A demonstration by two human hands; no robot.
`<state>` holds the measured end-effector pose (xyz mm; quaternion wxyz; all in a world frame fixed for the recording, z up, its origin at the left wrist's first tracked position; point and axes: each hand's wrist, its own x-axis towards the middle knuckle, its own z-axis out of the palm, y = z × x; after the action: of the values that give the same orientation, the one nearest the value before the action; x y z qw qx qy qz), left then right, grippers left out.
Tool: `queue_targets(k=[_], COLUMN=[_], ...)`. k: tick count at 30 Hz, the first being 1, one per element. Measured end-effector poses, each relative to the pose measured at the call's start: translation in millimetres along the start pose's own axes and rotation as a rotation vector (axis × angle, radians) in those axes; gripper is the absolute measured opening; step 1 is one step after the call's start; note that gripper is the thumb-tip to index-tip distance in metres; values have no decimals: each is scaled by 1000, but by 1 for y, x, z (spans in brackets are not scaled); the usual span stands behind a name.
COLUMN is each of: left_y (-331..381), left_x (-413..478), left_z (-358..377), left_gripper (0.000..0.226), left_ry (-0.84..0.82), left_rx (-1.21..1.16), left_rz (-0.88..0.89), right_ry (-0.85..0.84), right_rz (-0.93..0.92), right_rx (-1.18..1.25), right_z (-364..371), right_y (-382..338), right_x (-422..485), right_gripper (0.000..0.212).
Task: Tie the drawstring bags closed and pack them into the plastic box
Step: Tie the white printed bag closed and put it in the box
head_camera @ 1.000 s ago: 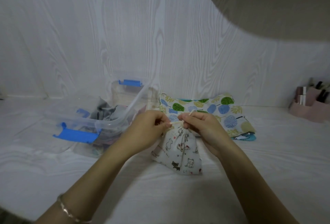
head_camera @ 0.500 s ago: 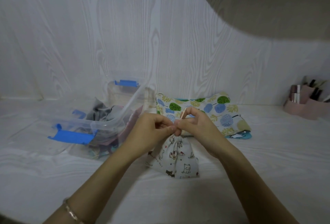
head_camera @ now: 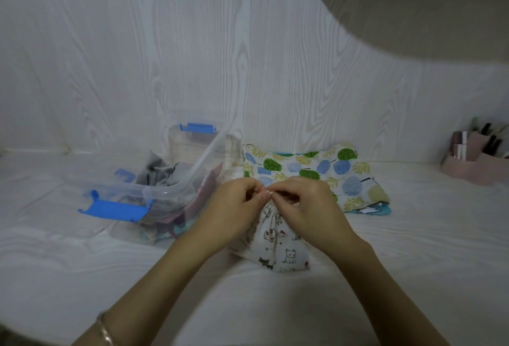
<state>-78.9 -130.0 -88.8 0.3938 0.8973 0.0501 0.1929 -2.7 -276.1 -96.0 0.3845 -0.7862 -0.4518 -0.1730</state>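
A small white drawstring bag with a cat print (head_camera: 278, 249) lies on the white table in front of me, its mouth gathered. My left hand (head_camera: 234, 208) and my right hand (head_camera: 305, 205) meet at the gathered top, fingers curled and pinching the drawstring there; the string itself is hidden between my fingertips. Behind them lies a flat stack of bags, the top one with a green and blue tree print (head_camera: 311, 172). To the left stands the clear plastic box (head_camera: 176, 188) with blue latches, holding several fabric bags.
A pink organiser (head_camera: 476, 164) with cosmetics stands at the far right by the wall. A white rounded shelf (head_camera: 413, 1) overhangs the upper right. The white wood-grain wall runs close behind the box and the stack.
My hands have come closer together and dropped lower onto the bag's gathered top. The drawstring end seen above my right fingers a second ago is now hidden.
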Motion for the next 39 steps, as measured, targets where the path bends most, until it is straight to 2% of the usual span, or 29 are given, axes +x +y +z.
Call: queue_targets(k=[3, 8, 11, 15, 17, 19, 21, 25, 28, 30, 34, 39], left_y=[4, 10, 14, 19, 22, 20, 14, 2, -4, -4, -4, -1], left_x=[-2, -4, -6, -3, -2, -1, -1, 2, 1, 0, 2, 2], left_z=[-5, -11, -10, -11, -12, -12, -12, -8, -6, -3, -4, -7], left_gripper=[16, 14, 15, 14, 17, 19, 21, 20, 19, 20, 19, 13], left_ry=[-15, 17, 33, 50, 69, 89, 68, 30, 10, 7, 22, 17], left_rx=[96, 169, 221, 369, 445, 474, 405, 232, 175, 158, 51, -5], left_rz=[56, 131, 172, 230, 256, 274, 241, 151, 117, 91, 41, 63], right_ry=[-8, -69, -114, -332, -398, -393, -327, -46, 115, 161, 148, 112], right_rz=[103, 316, 515, 727, 811, 835, 783, 648, 540, 452, 293, 323], right_rx=[90, 436, 811, 1406, 1655, 1754, 1641, 1054, 706, 602, 388, 366], right_z=[-4, -9, -8, -2, 1, 5, 8, 6, 8, 8, 8, 3], right_y=[-1, -2, 3, 8, 7, 5, 2, -9, -9, -12, -15, -12], right_x=[-1, -3, -2, -3, -5, -6, -5, -1, -3, -4, -8, -5], right_gripper=[9, 6, 9, 52, 53, 44, 35, 12, 18, 13, 3, 9])
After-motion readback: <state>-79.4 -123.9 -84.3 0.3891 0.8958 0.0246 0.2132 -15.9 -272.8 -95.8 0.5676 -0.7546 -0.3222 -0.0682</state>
